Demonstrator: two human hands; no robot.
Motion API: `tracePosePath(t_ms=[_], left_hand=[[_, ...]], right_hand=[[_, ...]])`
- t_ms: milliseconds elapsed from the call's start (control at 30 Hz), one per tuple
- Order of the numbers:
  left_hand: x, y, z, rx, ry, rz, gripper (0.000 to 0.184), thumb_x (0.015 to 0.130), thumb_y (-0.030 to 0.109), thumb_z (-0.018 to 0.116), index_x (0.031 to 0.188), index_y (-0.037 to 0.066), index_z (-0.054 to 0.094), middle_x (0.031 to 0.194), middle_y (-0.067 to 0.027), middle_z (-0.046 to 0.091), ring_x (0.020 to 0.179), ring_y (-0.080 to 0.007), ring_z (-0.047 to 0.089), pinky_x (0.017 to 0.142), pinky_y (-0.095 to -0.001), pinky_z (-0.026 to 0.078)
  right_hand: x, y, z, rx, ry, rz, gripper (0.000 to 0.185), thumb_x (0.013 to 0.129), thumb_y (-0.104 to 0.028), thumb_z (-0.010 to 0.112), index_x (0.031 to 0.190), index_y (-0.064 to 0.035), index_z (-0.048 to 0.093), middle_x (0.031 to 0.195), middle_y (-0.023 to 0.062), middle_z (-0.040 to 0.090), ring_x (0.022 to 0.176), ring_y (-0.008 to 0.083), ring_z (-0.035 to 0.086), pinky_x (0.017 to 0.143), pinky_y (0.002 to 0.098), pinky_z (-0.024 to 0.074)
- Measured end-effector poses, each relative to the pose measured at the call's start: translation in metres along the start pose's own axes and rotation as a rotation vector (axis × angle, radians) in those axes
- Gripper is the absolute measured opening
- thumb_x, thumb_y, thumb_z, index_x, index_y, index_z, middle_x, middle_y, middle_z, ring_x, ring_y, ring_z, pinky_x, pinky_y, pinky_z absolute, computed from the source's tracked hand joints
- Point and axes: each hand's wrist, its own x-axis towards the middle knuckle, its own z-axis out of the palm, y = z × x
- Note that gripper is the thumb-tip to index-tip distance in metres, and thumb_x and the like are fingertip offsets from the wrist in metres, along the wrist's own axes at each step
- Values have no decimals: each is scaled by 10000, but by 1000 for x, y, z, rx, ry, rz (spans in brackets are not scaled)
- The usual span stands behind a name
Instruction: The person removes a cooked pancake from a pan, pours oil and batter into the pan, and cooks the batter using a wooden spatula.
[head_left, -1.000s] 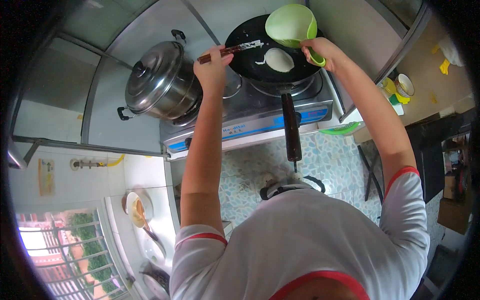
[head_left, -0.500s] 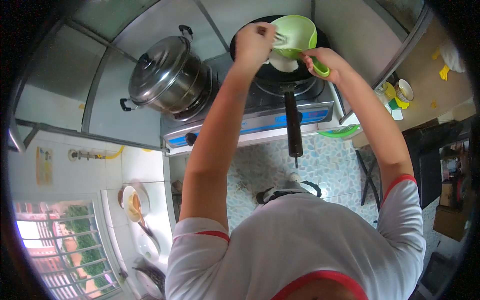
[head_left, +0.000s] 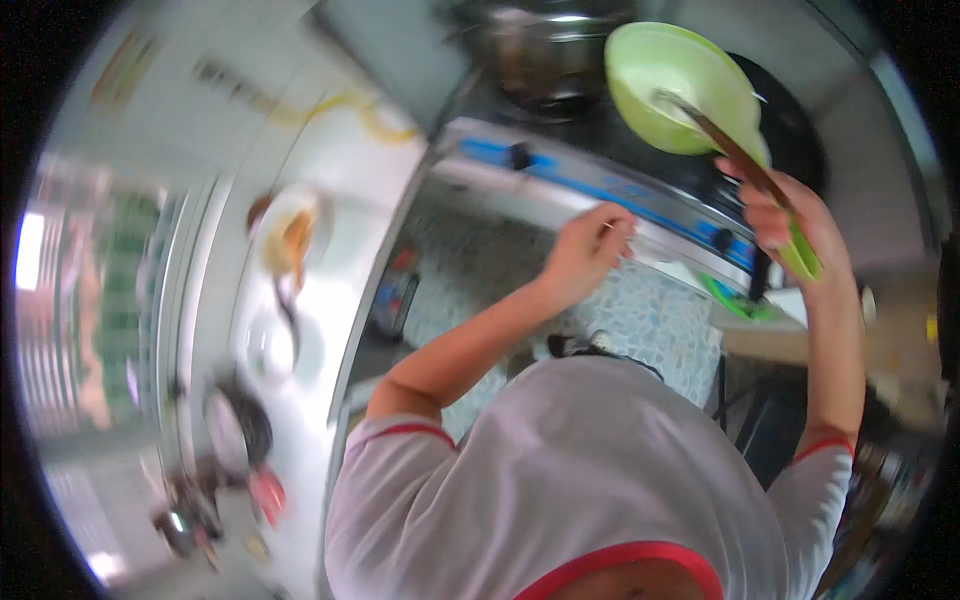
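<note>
A light green bowl point(head_left: 672, 125) with a handle is held by my right hand point(head_left: 790, 225), fingers wrapped round the handle. White residue coats its inside. A brown-handled utensil point(head_left: 735, 150) lies with its blurred metallic tip in the bowl, and its handle runs along the bowl's handle under my right fingers. Behind the bowl sits a black wok point(head_left: 795, 130) on the stove point(head_left: 590, 170), largely covered by the bowl and my hand. My left hand point(head_left: 592, 250) hovers before the stove's front panel, fingers curled together, with nothing visible in it.
A steel pot point(head_left: 545, 55) stands on the left burner. On the white counter point(head_left: 335, 240) at left are a bowl with a wooden-looking utensil point(head_left: 290, 240), a white dish point(head_left: 272, 348) and a dark pan point(head_left: 240, 425). A green basket point(head_left: 735, 298) sits right of the stove.
My left hand has left the bowl and utensil and come down toward me. The bowl has shifted from over the wok toward the pot, the utensil now in my right grip. The view has turned left.
</note>
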Motion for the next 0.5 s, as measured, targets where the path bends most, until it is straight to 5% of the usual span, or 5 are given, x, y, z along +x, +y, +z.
tracePosePath(t_ms=[200,367,500], left_hand=[[-114,-39,-76,-107,335,-160,228,901,196,425,820,13,534,714,-24,528,609,-94,504,536,-230,411],[-192,-73,-114,-216,707,-225,313,884,234,471,678,2,516,611,-26,509,550,-87,480,510,-235,395],[-235,-89,-138,-182,871,-259,301,885,220,468,677,8,516,612,-21,508,519,-83,458,477,-232,365]], right_hand=[[65,60,129,-52,-442,326,401,902,-167,366,1226,65,322,646,-49,314,460,-2,305,358,135,258],[133,154,251,-81,-744,567,344,899,-214,406,1131,34,461,685,-29,394,503,23,338,414,151,298],[162,232,344,-203,-812,645,349,911,-205,379,1140,52,441,710,-30,368,514,7,332,414,131,301]])
